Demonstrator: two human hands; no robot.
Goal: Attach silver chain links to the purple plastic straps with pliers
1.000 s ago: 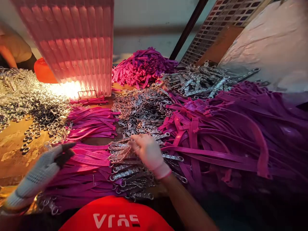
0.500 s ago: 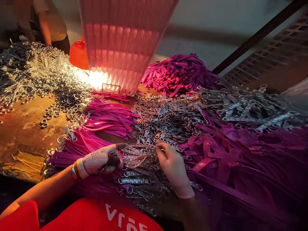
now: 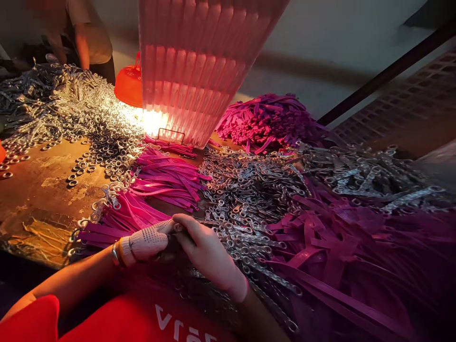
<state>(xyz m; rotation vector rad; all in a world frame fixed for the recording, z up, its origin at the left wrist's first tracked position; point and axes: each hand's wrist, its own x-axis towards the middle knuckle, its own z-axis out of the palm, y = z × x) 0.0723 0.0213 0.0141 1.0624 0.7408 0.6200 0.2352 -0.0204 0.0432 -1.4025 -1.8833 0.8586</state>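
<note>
My left hand [image 3: 147,242], in a pale dotted work glove, is closed in front of the magenta straps [image 3: 131,209], which have silvery ringed ends. Its thumb and my bare-looking right hand [image 3: 210,256] meet over a small ring-ended strip [image 3: 177,227]. Only the round end shows; my fingers cover the rest. My right thumb and forefinger are pinched at that spot. Just right of the hands lie many silvery braided strips with ring ends [image 3: 245,237], in a loose heap on the table.
A red lamp [image 3: 128,88] glows behind a hanging ribbed translucent panel [image 3: 199,71]. Heaped metal pieces [image 3: 71,104] lie at left, a magenta strap pile [image 3: 270,121] at the back. Long purple straps [image 3: 338,247] spread at right. Another person [image 3: 92,40] stands at the far left.
My right hand has moved left from the silvery strips to meet my left hand, its fingertips now at the left thumb. The view has shifted slightly.
</note>
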